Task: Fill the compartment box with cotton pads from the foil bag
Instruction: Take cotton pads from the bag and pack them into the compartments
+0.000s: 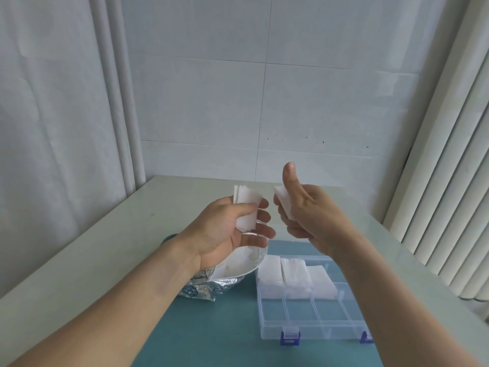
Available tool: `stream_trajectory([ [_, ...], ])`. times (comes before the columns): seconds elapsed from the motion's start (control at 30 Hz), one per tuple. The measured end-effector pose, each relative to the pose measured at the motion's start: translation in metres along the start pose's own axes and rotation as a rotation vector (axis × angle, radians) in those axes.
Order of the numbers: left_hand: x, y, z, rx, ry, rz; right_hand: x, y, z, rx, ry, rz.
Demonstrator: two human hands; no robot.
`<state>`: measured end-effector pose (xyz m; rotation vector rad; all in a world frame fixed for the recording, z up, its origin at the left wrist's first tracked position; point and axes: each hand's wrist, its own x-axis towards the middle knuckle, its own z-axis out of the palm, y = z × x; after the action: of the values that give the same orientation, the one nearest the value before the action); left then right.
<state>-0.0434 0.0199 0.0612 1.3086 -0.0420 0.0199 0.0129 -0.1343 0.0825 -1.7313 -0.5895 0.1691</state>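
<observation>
My left hand holds a small stack of white cotton pads between thumb and fingers, raised above the open foil bag. My right hand is beside it, thumb up, with its fingers curled round another pad. Below the hands, the clear compartment box with blue latches lies open on the teal mat. Its far row holds stacks of white pads. The near compartments look bare. My right forearm hides the box's right end.
The teal mat covers the near part of a pale table. A tiled wall stands behind, a curtain to the left and vertical blinds to the right. A dark round object peeks out behind my left wrist.
</observation>
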Motion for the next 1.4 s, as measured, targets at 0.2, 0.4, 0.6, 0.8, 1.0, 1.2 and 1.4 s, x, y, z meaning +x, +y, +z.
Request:
stream_trajectory([
  [0.2,-0.005,0.004,-0.001,-0.004,-0.107,-0.104,0.000,0.003,-0.001,-0.195,-0.076,0.103],
  [0.4,-0.001,0.000,0.001,0.111,-0.058,0.022,0.002,0.007,-0.005,-0.233,-0.010,0.084],
  [0.6,0.000,0.000,0.000,0.126,0.117,0.062,0.002,0.006,-0.018,0.058,-0.098,0.052],
  [0.8,-0.003,0.002,-0.003,0.278,0.208,0.112,-0.001,0.002,-0.040,0.004,-0.082,-0.020],
  [1.0,-0.005,0.000,-0.006,0.615,0.174,0.144,-0.013,-0.007,-0.050,-0.274,-0.397,-0.090],
  [1.2,-0.012,0.002,-0.001,0.658,0.022,0.137,-0.007,-0.003,-0.027,-0.420,-0.102,-0.174],
  [1.4,-0.010,0.004,-0.005,0.617,0.025,0.118,-0.009,0.000,-0.025,-0.368,-0.055,-0.175],
])
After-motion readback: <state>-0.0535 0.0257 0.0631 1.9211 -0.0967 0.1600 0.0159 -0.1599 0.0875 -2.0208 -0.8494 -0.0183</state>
